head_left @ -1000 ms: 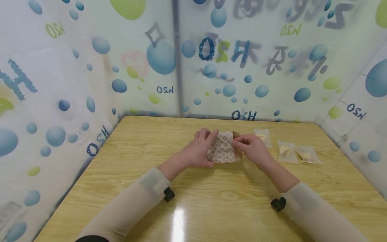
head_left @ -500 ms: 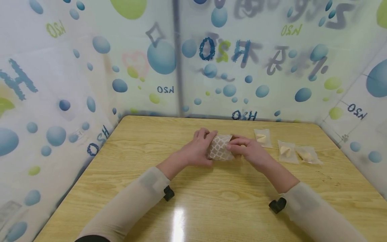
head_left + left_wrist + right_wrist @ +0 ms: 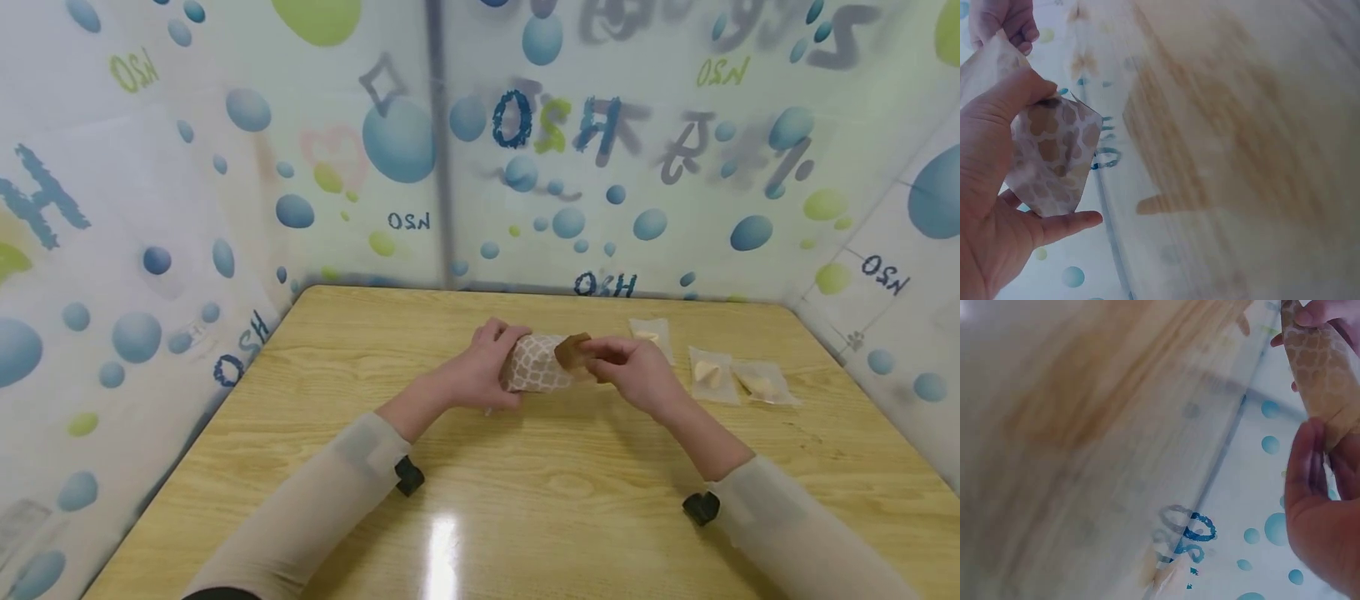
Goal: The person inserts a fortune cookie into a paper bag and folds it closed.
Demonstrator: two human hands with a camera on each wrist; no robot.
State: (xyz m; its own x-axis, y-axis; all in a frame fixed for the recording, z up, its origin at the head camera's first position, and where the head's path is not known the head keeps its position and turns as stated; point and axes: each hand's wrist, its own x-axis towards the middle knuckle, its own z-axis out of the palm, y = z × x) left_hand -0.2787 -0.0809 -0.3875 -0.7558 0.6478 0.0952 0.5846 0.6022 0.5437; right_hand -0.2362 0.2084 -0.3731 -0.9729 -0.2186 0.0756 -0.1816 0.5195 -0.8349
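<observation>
Bag farther left, in pinch of left hand and right hand, corner only in left-wrist view

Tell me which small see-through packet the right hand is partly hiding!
The small, squarish, translucent packet farthest back; the right hand covers part of it. No hand covers the middle packet or rightmost packet.

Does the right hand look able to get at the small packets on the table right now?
Probably yes, but only after letting go: the right hand is pinching the patterned bag. Nothing visible blocks its way to the packets.
</observation>
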